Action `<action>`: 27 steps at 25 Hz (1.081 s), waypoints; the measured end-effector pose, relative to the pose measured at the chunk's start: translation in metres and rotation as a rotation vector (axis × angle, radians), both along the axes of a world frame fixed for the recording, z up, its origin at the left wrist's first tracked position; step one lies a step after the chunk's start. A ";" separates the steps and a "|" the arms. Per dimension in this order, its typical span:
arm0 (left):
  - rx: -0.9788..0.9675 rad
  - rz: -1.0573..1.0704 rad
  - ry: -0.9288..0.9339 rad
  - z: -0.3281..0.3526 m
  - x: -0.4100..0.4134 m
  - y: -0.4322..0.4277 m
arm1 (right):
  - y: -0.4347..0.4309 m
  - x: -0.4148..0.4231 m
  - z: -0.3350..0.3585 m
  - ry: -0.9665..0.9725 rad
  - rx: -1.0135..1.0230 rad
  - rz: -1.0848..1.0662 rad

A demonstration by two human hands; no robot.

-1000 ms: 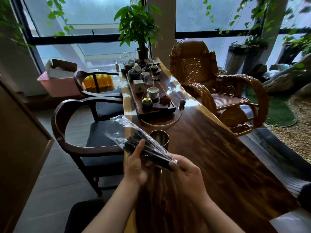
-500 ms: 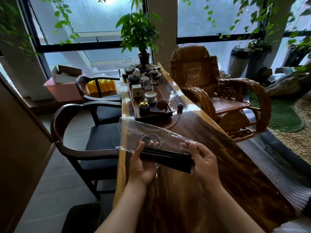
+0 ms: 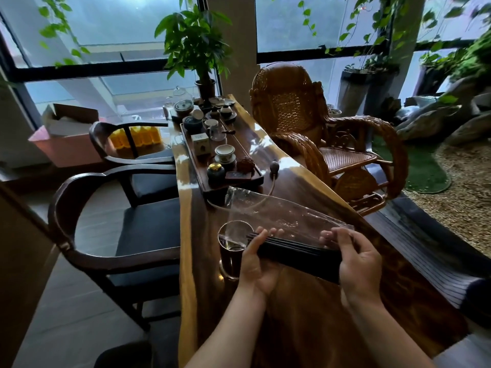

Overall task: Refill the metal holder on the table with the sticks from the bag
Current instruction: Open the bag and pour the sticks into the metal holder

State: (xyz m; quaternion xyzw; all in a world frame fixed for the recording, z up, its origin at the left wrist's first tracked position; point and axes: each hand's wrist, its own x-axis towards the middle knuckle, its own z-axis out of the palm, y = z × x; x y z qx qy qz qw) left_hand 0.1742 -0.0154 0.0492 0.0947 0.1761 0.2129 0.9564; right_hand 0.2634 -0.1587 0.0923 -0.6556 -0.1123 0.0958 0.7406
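A bundle of dark sticks (image 3: 297, 254) lies nearly level in a clear plastic bag (image 3: 279, 213) above the near part of the wooden table (image 3: 305, 187). My left hand (image 3: 256, 264) grips the bundle's left end. My right hand (image 3: 356, 264) grips its right end, fingers over the plastic. The empty clear end of the bag stretches up and away to the left. The metal holder (image 3: 230, 251), a dark shiny cup, stands upright on the table just left of my left hand, partly under the bag.
A long wooden tea tray (image 3: 204, 181) with cups, jars and a small box runs along the table behind the holder. Two dark wooden armchairs (image 3: 87, 208) stand at the table's left side. On the right stands a wicker rocking chair (image 3: 318, 123). A potted plant (image 3: 199, 49) tops the far end.
The bag has turned from a tilt to nearly level, and the sticks have gathered at its near side. Both hands shifted rightward, uncovering the holder.
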 end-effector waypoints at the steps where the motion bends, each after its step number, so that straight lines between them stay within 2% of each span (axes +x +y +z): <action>1: -0.032 -0.015 0.026 -0.002 0.004 0.002 | 0.002 0.000 0.000 -0.007 -0.014 -0.013; 7: -0.145 -0.036 0.010 -0.012 0.027 0.013 | 0.017 0.008 -0.001 -0.066 -0.070 -0.046; 13: -0.250 0.010 -0.028 -0.016 0.037 0.015 | 0.033 0.027 0.009 -0.186 -0.184 0.018; 19: -0.178 0.026 0.061 -0.022 0.037 0.018 | 0.059 0.041 0.022 -0.372 -0.335 0.122; 23: -0.092 -0.001 0.099 -0.026 0.035 0.014 | 0.065 0.045 0.025 -0.434 -0.368 0.135; 27: -0.093 -0.033 0.095 -0.030 0.029 0.015 | 0.069 0.045 0.030 -0.480 -0.376 0.173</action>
